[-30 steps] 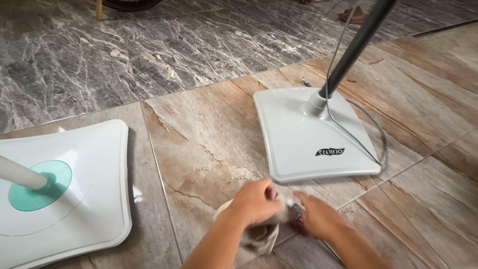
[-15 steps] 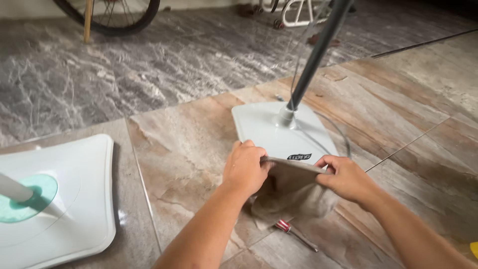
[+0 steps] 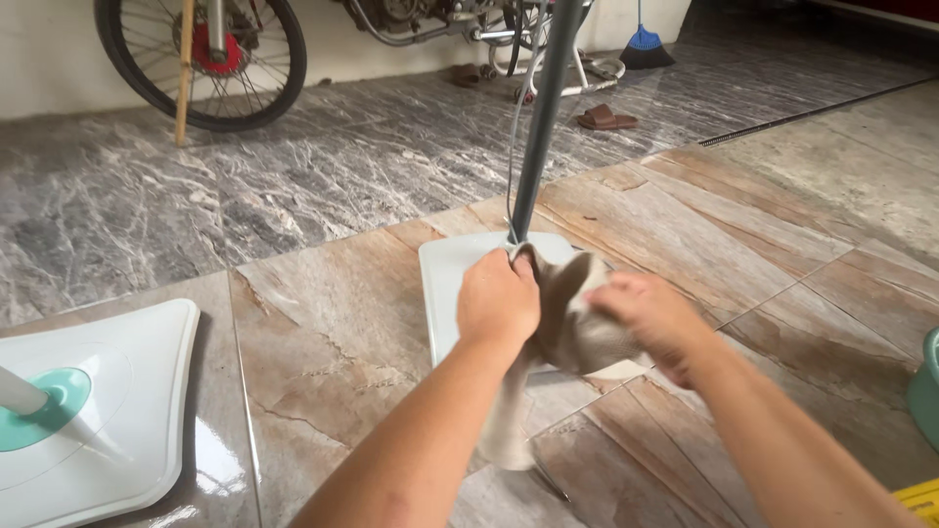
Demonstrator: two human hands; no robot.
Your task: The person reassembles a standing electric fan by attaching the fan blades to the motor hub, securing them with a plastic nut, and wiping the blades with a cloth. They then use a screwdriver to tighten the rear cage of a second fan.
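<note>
Head view: fingers of the left hand (image 3: 497, 298) are curling closed around the top edge of a grey-beige cloth (image 3: 572, 328), pinching it just beside the foot of a dark fan pole (image 3: 541, 127). Fingers of the right hand (image 3: 650, 315) are gripping the same cloth from its other side; that hand is blurring, so single fingers cannot be told apart. The cloth is hanging between both hands, raised off the floor, one tail drooping down past the left wrist. It is sitting over the white square fan base (image 3: 442, 284), which is resting on brown stone-look floor tiles (image 3: 333, 323). A thin cord is running along the pole. A second white fan base (image 3: 108, 411) with a teal centre is lying well apart at the left. A bicycle wheel (image 3: 201, 59), a brown sandal (image 3: 606, 118) and a blue broom (image 3: 643, 39) are standing far off on grey marble floor.
</note>
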